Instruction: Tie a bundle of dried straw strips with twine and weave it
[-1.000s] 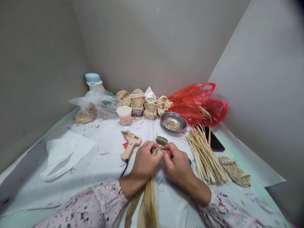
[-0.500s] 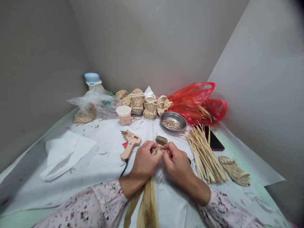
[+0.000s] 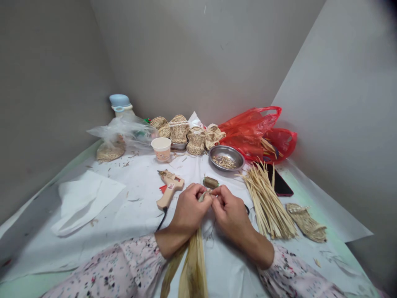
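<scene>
Pinching a straw strip (image 3: 203, 197) between left hand (image 3: 190, 213) and right hand (image 3: 231, 215)

Soft, even light, seemingly from overhead. White paper (image 3: 139, 207) reads bright, grey walls (image 3: 198, 54) dimmer. Faint shadows lie under the left hand (image 3: 189, 211) and right hand (image 3: 231, 215). Small glare on the steel bowl (image 3: 226, 153) rim. Wide-angle stretching bends the edges; top-right corner darkens into blur.

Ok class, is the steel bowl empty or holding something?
Holding something: the steel bowl has small straw scraps lying inside.
</scene>
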`<state>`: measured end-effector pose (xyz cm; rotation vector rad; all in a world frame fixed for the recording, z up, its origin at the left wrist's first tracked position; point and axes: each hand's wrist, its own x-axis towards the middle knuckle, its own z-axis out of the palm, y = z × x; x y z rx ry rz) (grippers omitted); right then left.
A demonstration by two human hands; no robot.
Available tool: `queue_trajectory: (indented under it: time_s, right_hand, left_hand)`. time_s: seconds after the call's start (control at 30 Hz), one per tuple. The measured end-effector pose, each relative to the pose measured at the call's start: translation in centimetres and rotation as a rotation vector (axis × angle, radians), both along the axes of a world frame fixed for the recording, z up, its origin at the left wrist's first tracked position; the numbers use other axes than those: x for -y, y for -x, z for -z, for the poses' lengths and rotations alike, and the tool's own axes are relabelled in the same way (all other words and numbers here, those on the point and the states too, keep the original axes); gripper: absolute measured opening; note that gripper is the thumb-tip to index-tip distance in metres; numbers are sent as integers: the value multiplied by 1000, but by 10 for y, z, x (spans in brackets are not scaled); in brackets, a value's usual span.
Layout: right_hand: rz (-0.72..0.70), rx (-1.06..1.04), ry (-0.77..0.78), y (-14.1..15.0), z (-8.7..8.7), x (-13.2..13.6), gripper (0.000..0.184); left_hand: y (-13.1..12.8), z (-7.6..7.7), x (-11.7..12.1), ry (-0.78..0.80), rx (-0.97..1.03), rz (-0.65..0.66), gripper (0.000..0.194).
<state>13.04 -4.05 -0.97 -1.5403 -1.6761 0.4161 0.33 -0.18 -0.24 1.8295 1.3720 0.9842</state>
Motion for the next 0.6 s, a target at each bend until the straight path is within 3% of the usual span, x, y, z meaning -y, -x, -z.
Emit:
queue_trajectory:
  time_s: [0.6]
  right_hand:
    - [6, 10, 8, 1, 0, 0, 9]
  left_hand:
    - [0, -2, 1, 82, 40, 17, 10]
